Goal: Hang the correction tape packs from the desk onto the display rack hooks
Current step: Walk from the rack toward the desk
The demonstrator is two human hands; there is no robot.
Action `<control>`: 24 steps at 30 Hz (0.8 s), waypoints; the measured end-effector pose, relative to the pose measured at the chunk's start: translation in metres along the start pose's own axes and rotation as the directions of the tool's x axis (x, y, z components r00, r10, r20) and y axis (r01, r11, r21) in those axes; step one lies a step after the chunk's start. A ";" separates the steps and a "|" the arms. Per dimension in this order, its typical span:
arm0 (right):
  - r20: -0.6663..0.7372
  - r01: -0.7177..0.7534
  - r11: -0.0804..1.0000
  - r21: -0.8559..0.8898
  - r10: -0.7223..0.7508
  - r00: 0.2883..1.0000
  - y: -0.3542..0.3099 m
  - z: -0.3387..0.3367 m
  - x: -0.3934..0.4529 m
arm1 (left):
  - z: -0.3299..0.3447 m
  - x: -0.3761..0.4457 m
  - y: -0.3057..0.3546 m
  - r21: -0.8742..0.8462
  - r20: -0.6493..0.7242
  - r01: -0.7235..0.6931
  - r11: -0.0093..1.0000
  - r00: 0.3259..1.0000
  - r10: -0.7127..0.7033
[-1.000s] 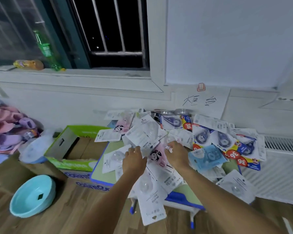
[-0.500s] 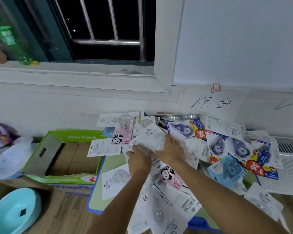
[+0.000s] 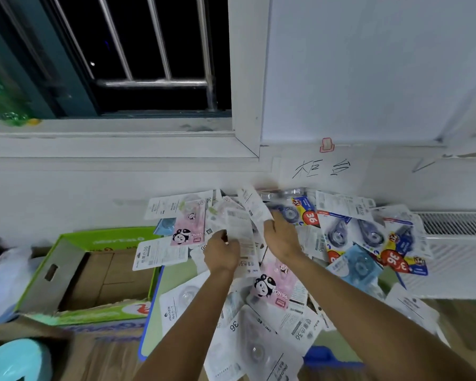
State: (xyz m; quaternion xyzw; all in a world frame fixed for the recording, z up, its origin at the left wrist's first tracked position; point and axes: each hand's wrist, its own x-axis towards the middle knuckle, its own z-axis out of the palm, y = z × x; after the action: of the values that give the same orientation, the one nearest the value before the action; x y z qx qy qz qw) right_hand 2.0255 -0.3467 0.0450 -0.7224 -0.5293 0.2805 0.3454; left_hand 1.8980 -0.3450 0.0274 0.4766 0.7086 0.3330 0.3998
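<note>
A: Grip check. What are your hands on?

B: Your left hand (image 3: 222,254) has thumb and fingers pinched on the left edge of a white pack (image 3: 241,232), printed back facing you. Your right hand (image 3: 282,237) is curled on the right side of the same white cards, fingers tucked under another card lifted toward the back edge of the desk (image 3: 173,279). Whether that's one pack or several, can't tell; the area is blurred.

A: Where's the rest of the stock?

B: The correction tape packs (image 3: 338,237) lie in a loose overlapping pile over most of the desk, thickest along the back edge by the wall, spilling off the front edge near you. A pink panda pack (image 3: 272,287) lies just under your right wrist, another pink one (image 3: 188,229) toward the back left. Blue and yellow packs sit at the back right corner.

A: Desk and room?

B: Green top w/ blue rim. An open green cardboard box (image 3: 88,273) stands just beside the left edge, a turquoise bowl (image 3: 17,361) on the wood floor by it. Barred window (image 3: 149,56) above, dark outside; radiator (image 3: 456,224) to the right.

A: Any text?

B: "PANDA" on the pink packs, "36" in red circles on the blue ones, "36" on white backs. A paper sign (image 3: 322,169) on the wall has two handwritten characters, held by a red clip (image 3: 326,145).
</note>
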 end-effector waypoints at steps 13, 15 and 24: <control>-0.202 -0.092 0.927 0.363 0.174 0.964 0.043 -0.131 -0.050 | 0.051 -0.042 0.051 -0.463 0.360 0.157 0.873 0.933 0.023; -0.207 -0.092 0.931 0.354 0.174 0.963 0.058 -0.156 -0.069 | 0.070 -0.056 0.059 -0.444 0.452 0.186 0.877 0.891 0.039; -0.351 -0.237 0.904 0.355 0.364 0.863 0.129 -0.256 -0.193 | 0.148 -0.178 0.095 -0.327 0.778 0.414 0.850 0.628 -0.007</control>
State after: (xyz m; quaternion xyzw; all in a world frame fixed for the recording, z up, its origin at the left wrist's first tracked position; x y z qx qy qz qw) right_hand 2.2420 -0.6089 0.1048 -0.7781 -0.2758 0.2510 0.5054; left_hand 2.1082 -0.4689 0.0849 0.3673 0.4254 0.2178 0.7979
